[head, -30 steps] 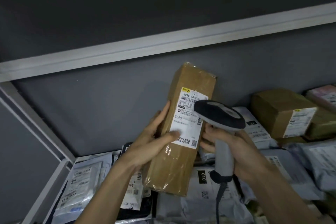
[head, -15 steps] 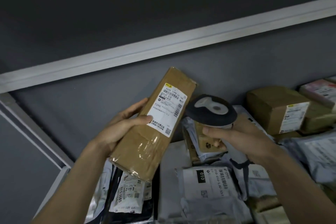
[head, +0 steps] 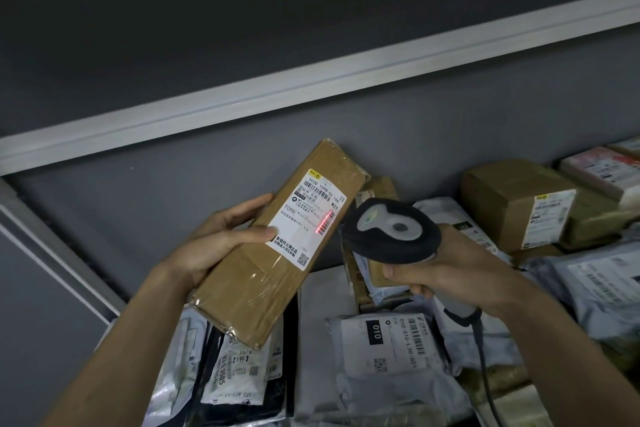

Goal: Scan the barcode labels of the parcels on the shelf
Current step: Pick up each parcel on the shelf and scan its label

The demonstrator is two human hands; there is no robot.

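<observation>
1. Above the crowded shelf (head: pixel 320 291), the left hand (head: pixel 221 241) holds a long brown cardboard parcel (head: pixel 277 246) clear of the pile, tilted so its upper end leans to the right toward the grey back wall.
2. Left-hand fingers are wrapped behind the parcel's left edge, and the thumb presses on the front, its tip at the lower left of the white shipping label (head: pixel 310 217).
3. The label lies along the parcel's upper half, printed face toward the camera, with one barcode near its top and a QR code at its lower end.
4. A red scan line (head: pixel 325 221) glows across a small barcode at the label's right edge.
5. The right hand (head: pixel 450 269) is clenched around the handle of a barcode scanner (head: pixel 394 234); its dark, rounded head sits just to the right of the parcel, close to the label but not touching it.
6. A dark cable (head: pixel 483 357) hangs from the scanner's handle down past the right forearm.
7. Below the hands, the shelf carries white and grey plastic mailer bags, one white bag (head: pixel 391 343) marked "010" lying flat under the scanner.
8. Farther right, a squat brown box (head: pixel 509 201) with its own label stands against the wall, with more parcels beside it.
9. A pale rail (head: pixel 311 87) runs diagonally across the wall above.
</observation>
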